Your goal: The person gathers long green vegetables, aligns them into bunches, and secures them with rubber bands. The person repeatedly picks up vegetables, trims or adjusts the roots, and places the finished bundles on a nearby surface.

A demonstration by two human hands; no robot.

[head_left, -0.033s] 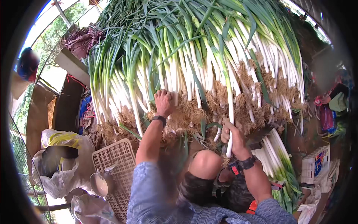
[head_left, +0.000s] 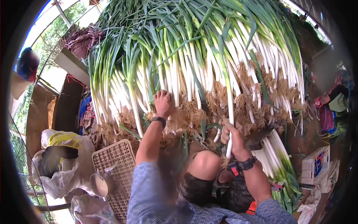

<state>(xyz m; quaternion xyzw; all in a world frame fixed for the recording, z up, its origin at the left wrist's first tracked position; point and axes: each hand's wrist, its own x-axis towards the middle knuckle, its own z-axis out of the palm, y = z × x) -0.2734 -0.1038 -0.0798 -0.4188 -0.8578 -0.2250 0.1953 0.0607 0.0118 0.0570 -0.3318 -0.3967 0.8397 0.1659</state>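
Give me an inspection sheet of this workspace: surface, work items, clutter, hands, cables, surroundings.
Surface: brown ground, largely covered.
Work items: large leek pile, roots on the near side; smaller leek bundle, lower right.
Clutter: beige crate, round container and plastic bag, left; white basket, right.
Hands: left hand against the pile's white stems, grip unclear; right hand grips one leek near its roots.
Cables: nothing clearly seen.
Surroundings: another person's hand, far right; greenery, far left.

I see dark green leek tops (head_left: 167, 22), upper frame; white stalks (head_left: 174, 80), mid-frame; brown roots (head_left: 188, 114), centre. Held leek (head_left: 230, 104), right of centre: white shading to green. Shirt sleeves (head_left: 145, 186), bottom: blue, pale check lines. Shorts (head_left: 195, 188), bottom centre: dark, mottled. Crate (head_left: 130, 146), lower left: beige, gridded. Plastic bag (head_left: 85, 166), lower left: whitish, yellow patch.
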